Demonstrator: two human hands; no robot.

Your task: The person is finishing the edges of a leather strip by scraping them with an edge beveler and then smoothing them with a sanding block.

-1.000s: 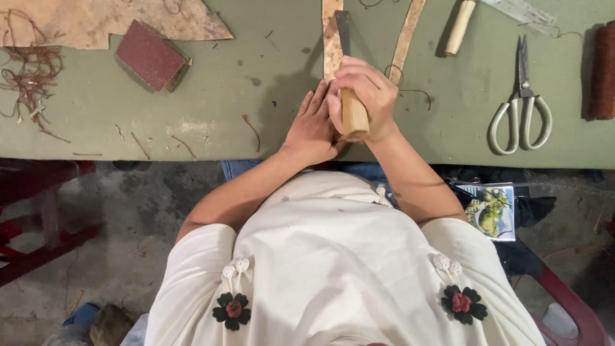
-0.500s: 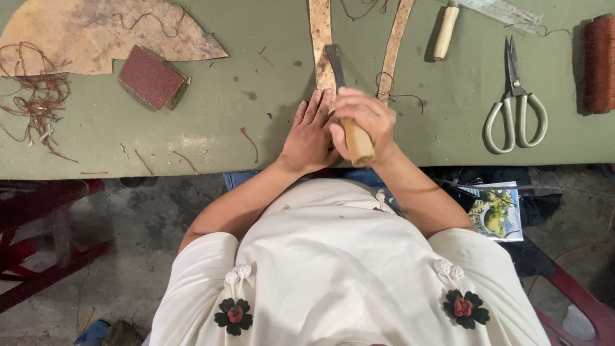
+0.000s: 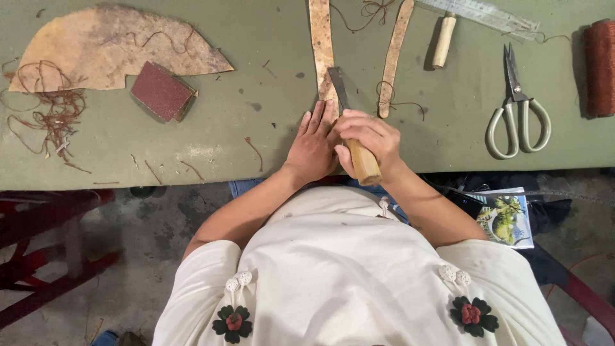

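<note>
Near the tabletop's (image 3: 211,141) front edge, the right hand (image 3: 371,144) is clenched round a wooden-handled knife (image 3: 351,128), blade on the near end of a leather strip (image 3: 321,48), while the left hand (image 3: 312,148) lies flat, fingers out, pinning that end. Just beside it, a second strip (image 3: 394,54). Toward the right edge, scissors (image 3: 517,112) and a thread spool (image 3: 599,67); toward the left edge, a sanding block (image 3: 161,91), a leather offcut (image 3: 96,48) and tangled scraps (image 3: 54,115).

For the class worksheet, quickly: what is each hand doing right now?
Left hand: open, flat on the leather strip.
Right hand: closed on the wooden-handled knife.
</note>
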